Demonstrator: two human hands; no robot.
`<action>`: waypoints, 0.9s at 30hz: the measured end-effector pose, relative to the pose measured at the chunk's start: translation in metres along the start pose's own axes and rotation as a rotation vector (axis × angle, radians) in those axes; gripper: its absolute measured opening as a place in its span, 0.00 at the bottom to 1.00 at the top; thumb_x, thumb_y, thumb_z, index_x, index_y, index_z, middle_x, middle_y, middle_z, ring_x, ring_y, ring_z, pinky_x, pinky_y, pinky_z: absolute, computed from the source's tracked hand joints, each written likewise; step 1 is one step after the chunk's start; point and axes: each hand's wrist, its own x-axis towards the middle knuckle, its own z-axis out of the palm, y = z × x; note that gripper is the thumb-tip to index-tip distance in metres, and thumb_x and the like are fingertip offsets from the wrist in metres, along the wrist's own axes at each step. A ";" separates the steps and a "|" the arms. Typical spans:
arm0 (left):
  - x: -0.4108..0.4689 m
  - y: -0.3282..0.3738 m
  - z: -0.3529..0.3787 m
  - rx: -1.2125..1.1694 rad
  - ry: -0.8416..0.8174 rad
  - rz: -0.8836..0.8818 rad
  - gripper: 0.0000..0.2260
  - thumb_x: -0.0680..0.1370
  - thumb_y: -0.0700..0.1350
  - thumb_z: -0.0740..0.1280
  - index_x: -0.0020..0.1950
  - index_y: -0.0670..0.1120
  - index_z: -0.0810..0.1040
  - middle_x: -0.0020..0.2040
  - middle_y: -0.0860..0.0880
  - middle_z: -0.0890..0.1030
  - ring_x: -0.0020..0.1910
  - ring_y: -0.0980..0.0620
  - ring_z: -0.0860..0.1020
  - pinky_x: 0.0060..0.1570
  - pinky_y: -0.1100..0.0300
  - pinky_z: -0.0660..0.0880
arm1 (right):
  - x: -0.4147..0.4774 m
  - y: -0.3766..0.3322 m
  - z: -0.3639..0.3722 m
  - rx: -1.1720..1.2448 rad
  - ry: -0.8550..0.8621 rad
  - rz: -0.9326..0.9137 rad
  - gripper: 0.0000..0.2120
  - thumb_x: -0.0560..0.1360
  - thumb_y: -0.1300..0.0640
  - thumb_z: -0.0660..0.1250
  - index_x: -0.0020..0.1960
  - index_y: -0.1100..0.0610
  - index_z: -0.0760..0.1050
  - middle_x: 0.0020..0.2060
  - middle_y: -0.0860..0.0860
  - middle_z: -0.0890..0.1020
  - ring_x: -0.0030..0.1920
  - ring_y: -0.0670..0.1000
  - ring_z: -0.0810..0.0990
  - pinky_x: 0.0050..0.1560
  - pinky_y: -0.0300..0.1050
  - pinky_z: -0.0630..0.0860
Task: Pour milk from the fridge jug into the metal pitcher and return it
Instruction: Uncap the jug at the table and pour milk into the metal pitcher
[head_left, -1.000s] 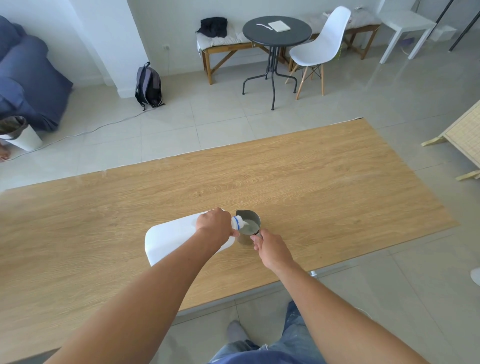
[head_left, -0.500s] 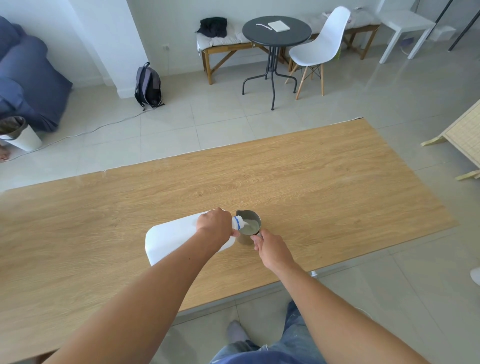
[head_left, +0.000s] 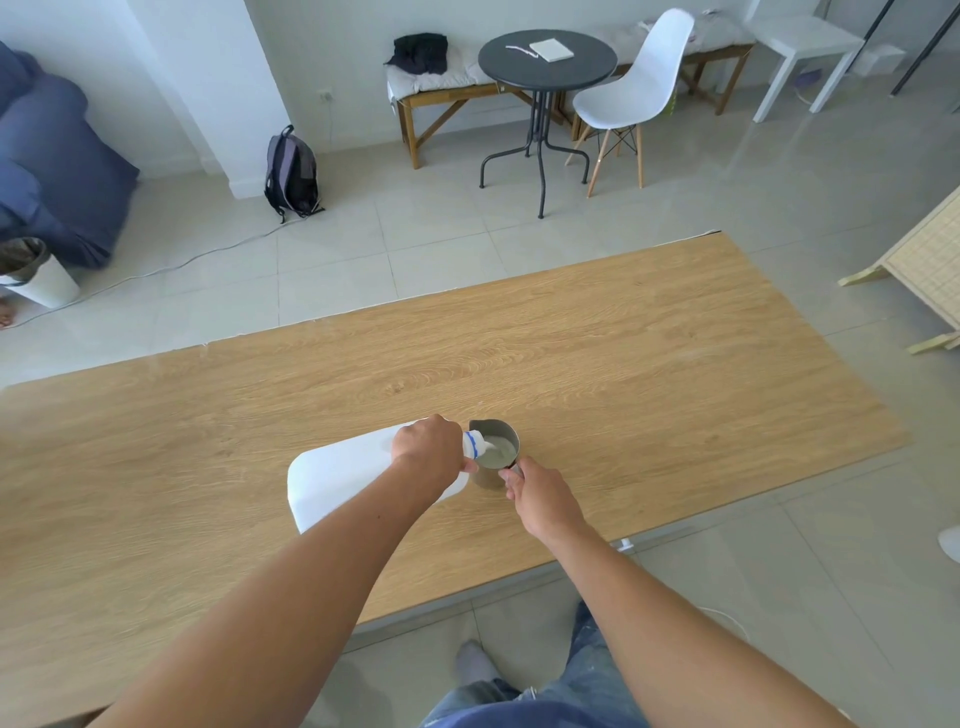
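A white plastic milk jug with a blue ring at its neck is tipped on its side over the wooden table. My left hand grips it near the neck, and its mouth sits over the rim of a small metal pitcher. White milk shows inside the pitcher. My right hand holds the pitcher's handle at its near right side. The pitcher stands upright on the table close to the front edge.
Beyond the table's far edge lie a tiled floor, a round black side table, a white chair, a wooden bench and a backpack. A blue beanbag sits far left. A wicker panel leans at right.
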 end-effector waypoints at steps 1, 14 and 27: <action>0.000 0.000 0.000 0.000 0.000 0.002 0.29 0.82 0.67 0.69 0.69 0.44 0.81 0.63 0.48 0.84 0.62 0.46 0.85 0.48 0.57 0.74 | 0.000 0.000 0.000 0.003 -0.003 0.003 0.18 0.90 0.43 0.59 0.53 0.55 0.78 0.44 0.49 0.85 0.42 0.52 0.85 0.46 0.54 0.82; 0.000 0.002 -0.001 -0.009 -0.006 0.000 0.27 0.83 0.65 0.69 0.69 0.44 0.81 0.63 0.48 0.84 0.62 0.46 0.85 0.48 0.57 0.74 | 0.001 0.003 0.002 0.016 -0.002 0.000 0.16 0.90 0.45 0.60 0.53 0.55 0.77 0.45 0.51 0.86 0.44 0.57 0.87 0.47 0.59 0.84; 0.000 0.003 -0.002 0.010 0.001 0.002 0.28 0.82 0.66 0.69 0.69 0.43 0.80 0.64 0.48 0.84 0.63 0.46 0.85 0.48 0.57 0.73 | 0.002 0.004 0.005 -0.006 0.002 0.016 0.15 0.89 0.45 0.59 0.50 0.53 0.75 0.43 0.51 0.86 0.44 0.58 0.87 0.46 0.60 0.84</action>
